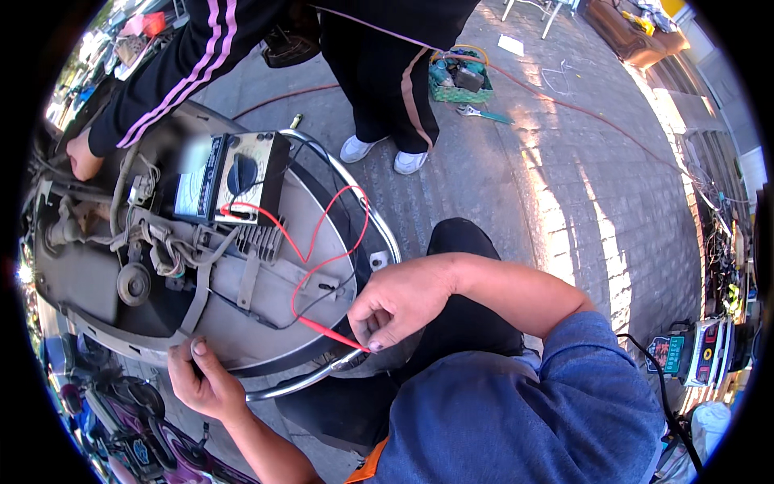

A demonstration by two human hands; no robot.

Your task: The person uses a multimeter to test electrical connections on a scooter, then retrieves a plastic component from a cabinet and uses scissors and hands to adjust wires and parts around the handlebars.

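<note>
An analog multimeter [250, 173] rests on the underside of a grey vehicle body panel [306, 282] with wiring, a horn [134, 284] and a finned part [258, 239]. Its red and black leads loop across the panel. My right hand [399, 302] is closed on a red probe [322, 329] near the panel's lower right edge, beside a chrome tube [391, 234]. My left hand [205, 375] is closed at the panel's lower edge by a grey strip [196, 305]; what its pinched fingers hold, if anything, is too small to make out.
A co-worker's hand [81, 157] reaches to the panel's far left; their legs [371, 105] stand beyond it. A green basket [459, 81], a wrench [484, 114] and a red hose [580, 121] lie on the pavement. Clutter lines both sides, including a boxed device [709, 355].
</note>
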